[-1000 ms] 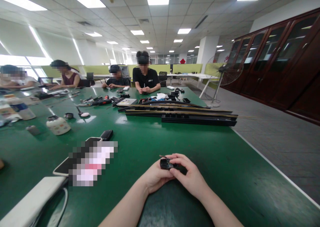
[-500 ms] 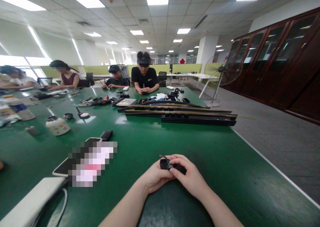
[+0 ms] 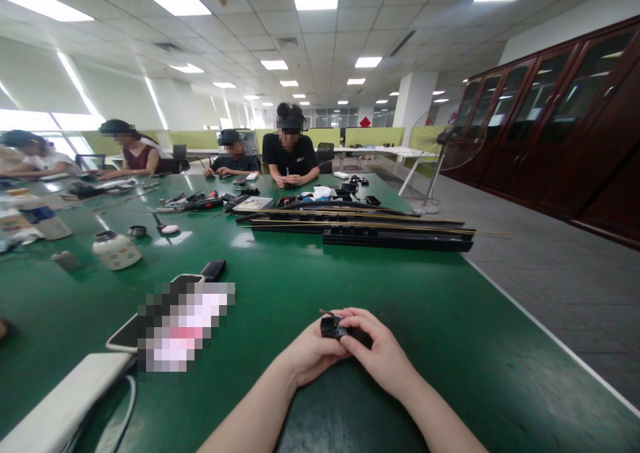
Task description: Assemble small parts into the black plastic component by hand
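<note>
Close in front of me, both hands meet over the green table (image 3: 280,293). Between them is a small black plastic part (image 3: 330,328) with an open hollow and a short thin wire-like piece at its top. My left hand (image 3: 315,353) cradles it from the left and below. From the right, my right hand (image 3: 373,346) pinches at it with thumb and fingers. A bit of green and grey shows inside the part near the right fingertips; its exact kind is too small to make out. Some of the part is hidden by the right fingers.
On the left lie a phone (image 3: 130,333), a white box-like device (image 3: 65,400) with a cable, and a white jar (image 3: 116,250). Long black rails (image 3: 397,240) with thin yellowish rods lie across the table ahead. Tools (image 3: 200,203) and several co-workers are farther back. A fan (image 3: 443,140) stands right.
Both hands and the black part stay nearly in place. Across the table, a co-worker's head has tipped slightly downward.
</note>
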A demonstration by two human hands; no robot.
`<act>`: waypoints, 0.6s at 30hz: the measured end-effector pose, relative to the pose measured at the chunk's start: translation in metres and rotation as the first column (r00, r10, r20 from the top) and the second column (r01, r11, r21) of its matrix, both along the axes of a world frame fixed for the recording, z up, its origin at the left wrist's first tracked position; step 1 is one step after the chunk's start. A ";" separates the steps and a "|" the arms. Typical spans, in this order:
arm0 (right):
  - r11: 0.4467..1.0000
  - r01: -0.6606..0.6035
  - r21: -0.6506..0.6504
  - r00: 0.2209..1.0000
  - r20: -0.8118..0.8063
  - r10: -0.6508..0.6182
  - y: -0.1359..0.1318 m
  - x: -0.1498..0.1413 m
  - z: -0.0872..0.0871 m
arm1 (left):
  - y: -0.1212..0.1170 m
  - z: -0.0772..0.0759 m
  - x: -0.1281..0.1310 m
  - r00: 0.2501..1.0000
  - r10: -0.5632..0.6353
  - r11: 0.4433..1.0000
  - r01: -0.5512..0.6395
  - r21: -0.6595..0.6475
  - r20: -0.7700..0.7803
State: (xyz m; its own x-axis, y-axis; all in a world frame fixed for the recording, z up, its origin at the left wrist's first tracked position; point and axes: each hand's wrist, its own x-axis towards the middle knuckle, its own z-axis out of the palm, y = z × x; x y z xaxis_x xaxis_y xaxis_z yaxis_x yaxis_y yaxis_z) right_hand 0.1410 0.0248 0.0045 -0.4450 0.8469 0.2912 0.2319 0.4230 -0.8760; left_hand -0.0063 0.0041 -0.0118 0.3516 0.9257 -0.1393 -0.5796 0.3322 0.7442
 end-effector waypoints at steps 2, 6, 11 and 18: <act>1.000 -0.008 -0.002 1.000 -0.007 0.008 0.000 0.000 0.001 | 0.000 0.000 0.000 1.000 -0.004 1.000 0.004 0.003 0.006; 1.000 -0.015 -0.008 1.000 -0.019 0.015 0.000 0.000 0.001 | 0.000 0.001 0.000 1.000 -0.006 1.000 0.006 0.002 0.020; 1.000 0.000 -0.009 1.000 -0.013 0.000 -0.001 0.000 0.001 | 0.000 -0.001 -0.001 1.000 -0.014 1.000 0.014 0.020 0.019; 0.999 0.021 -0.024 0.999 -0.023 -0.022 0.000 0.000 -0.002 | -0.001 0.001 -0.001 0.999 -0.020 1.000 0.020 0.010 0.034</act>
State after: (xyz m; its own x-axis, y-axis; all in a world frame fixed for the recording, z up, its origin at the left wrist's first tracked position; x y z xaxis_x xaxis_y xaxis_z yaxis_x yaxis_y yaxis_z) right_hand 0.1412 0.0244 0.0025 -0.4197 0.8631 0.2809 0.2197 0.3969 -0.8912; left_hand -0.0070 0.0036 -0.0112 0.3745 0.9197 -0.1181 -0.5981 0.3369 0.7272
